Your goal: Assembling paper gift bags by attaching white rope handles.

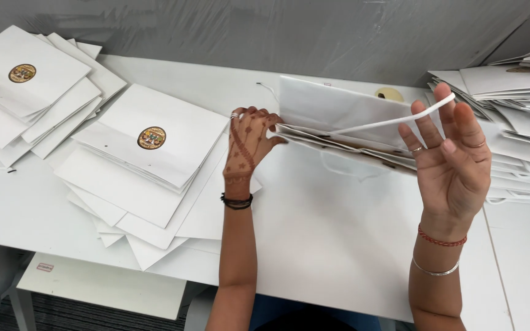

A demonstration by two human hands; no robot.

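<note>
Head view: a person's two bare hands work on one folded white paper bag (pixel 338 116) held just above a white table (pixel 338 245), centre right of the frame.
Bag in hand: lying flat and tilted, its open edge toward the viewer; a round gold sticker (pixel 389 94) shows at its far upper edge.
Left hand (pixel 248 144): fingers curled shut on the bag's left end, pinching the layered paper edge.
Right hand (pixel 452 153): palm up and spread wide, fingers nearly straight; the white cord handle (pixel 394 121) runs across the fingertips, hooked rather than gripped.
Stack, centre left: flat white bags (pixel 148 159) fanned out, the top one bearing a round gold and brown seal (pixel 152 138).
Stack, upper left: more sealed bags (pixel 26 86).
Stack, right edge: another pile of flat bags (pixel 510 116), seals mostly hidden.
Progress, as judged: many bags already lie sealed at left; the held bag's cord is not yet settled, and the right pile appears left to handle.
</note>
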